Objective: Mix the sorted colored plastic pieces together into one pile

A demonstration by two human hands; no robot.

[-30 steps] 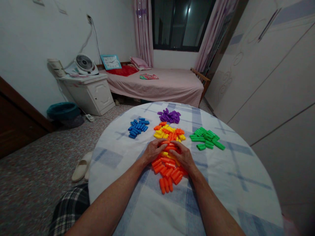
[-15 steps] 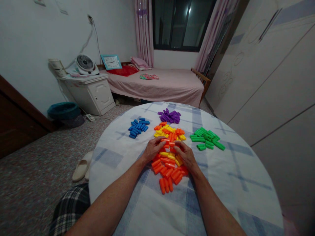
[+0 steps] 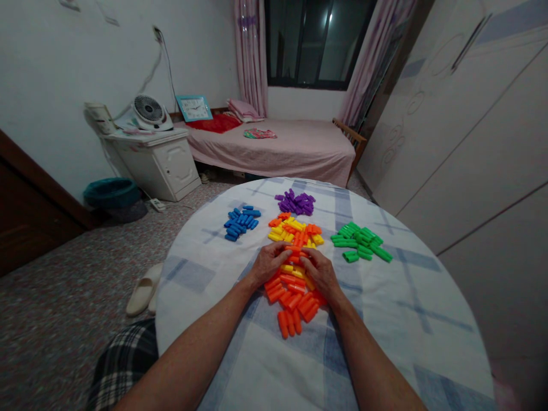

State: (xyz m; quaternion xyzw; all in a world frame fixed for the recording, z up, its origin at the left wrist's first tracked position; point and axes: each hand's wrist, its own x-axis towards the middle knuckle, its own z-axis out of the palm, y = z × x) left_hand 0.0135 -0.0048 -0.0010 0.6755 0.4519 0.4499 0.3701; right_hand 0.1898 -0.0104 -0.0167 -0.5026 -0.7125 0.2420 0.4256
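My left hand (image 3: 270,262) and my right hand (image 3: 320,268) meet over the middle of the table, fingers closed on short orange plastic tube pieces (image 3: 293,250) held between them. The fingers partly cover how these pieces fit together. Just below lie a few yellow tube pieces (image 3: 293,269). Nearer to me, between my wrists, spreads a pile of loose orange tube pieces (image 3: 295,301). Beyond my fingertips is a mixed heap of yellow and orange pieces (image 3: 282,230).
On the round table's checked cloth (image 3: 398,354) are blue pieces (image 3: 240,221) at the left, purple pieces (image 3: 296,202) at the back and green pieces (image 3: 359,241) at the right. Behind stand a bed (image 3: 295,148) and a white cabinet (image 3: 173,165); a wardrobe (image 3: 466,142) is on the right.
My hands have drawn slightly closer together and a little lower. The orange pieces between them, which showed gaps before, now sit closer to each other. The surrounding piles look the same.
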